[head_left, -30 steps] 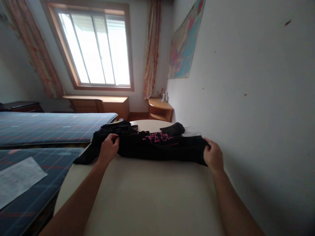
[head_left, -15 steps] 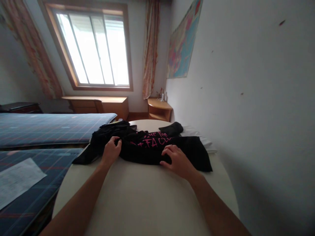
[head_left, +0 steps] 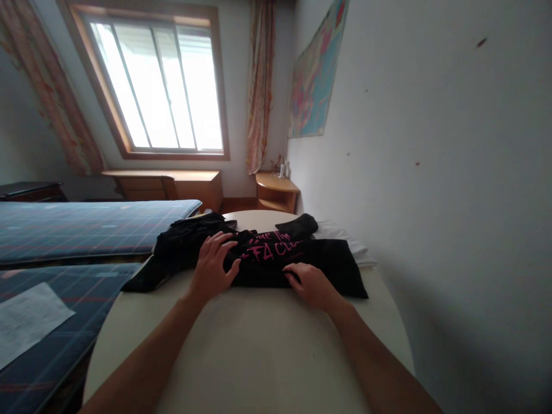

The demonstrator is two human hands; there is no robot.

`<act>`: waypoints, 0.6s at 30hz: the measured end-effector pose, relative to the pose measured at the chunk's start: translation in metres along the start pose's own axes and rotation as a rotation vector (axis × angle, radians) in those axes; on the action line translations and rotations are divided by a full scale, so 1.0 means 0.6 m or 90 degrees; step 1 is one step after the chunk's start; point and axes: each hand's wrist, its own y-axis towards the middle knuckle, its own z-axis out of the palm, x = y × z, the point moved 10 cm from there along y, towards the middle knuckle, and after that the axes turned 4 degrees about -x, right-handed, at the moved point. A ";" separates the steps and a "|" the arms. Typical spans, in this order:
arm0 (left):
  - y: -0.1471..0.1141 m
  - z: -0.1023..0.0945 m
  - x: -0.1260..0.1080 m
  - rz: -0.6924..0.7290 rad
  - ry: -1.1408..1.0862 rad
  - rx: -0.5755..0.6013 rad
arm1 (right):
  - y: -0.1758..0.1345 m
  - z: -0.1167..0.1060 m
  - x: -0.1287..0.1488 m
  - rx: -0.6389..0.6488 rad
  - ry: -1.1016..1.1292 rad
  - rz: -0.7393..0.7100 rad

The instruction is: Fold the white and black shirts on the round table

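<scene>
A black shirt (head_left: pixel 336 264) with pink lettering lies spread across the pale round table (head_left: pixel 259 356), its near edge toward me. My left hand (head_left: pixel 215 261) rests over the left part of the shirt, fingers apart and thumb out, gripping nothing. At the near edge, right of the lettering, my right hand (head_left: pixel 308 282) has its thumb and fingers closed on the cloth. Left of the shirt is a heap of other black clothing (head_left: pixel 172 244), partly behind my left hand. A folded white cloth (head_left: pixel 345 236) lies beyond the shirt on the right.
Plaid mattresses (head_left: pixel 99 227) stand to the left, one with a sheet of paper (head_left: pixel 32 322) on it. The wall (head_left: pixel 452 201) runs close along the table's right side. A wooden desk (head_left: pixel 194 187) and a corner shelf (head_left: pixel 278 184) stand at the back.
My left hand has let go of the cloth, moved right and spread its fingers over the shirt. My right hand has closed its fingers on the near edge. The view has shifted slightly.
</scene>
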 end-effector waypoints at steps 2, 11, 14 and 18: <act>-0.007 0.025 -0.055 0.096 -0.050 0.095 | -0.002 -0.003 0.000 -0.011 0.033 -0.007; -0.032 0.083 -0.078 0.069 -0.086 0.211 | -0.004 0.000 -0.008 0.001 0.102 0.004; -0.034 0.086 -0.049 0.016 -0.085 0.238 | -0.006 -0.004 -0.015 0.020 0.120 0.016; -0.033 0.081 -0.027 -0.009 -0.085 0.249 | -0.011 -0.034 -0.035 -0.005 0.159 0.031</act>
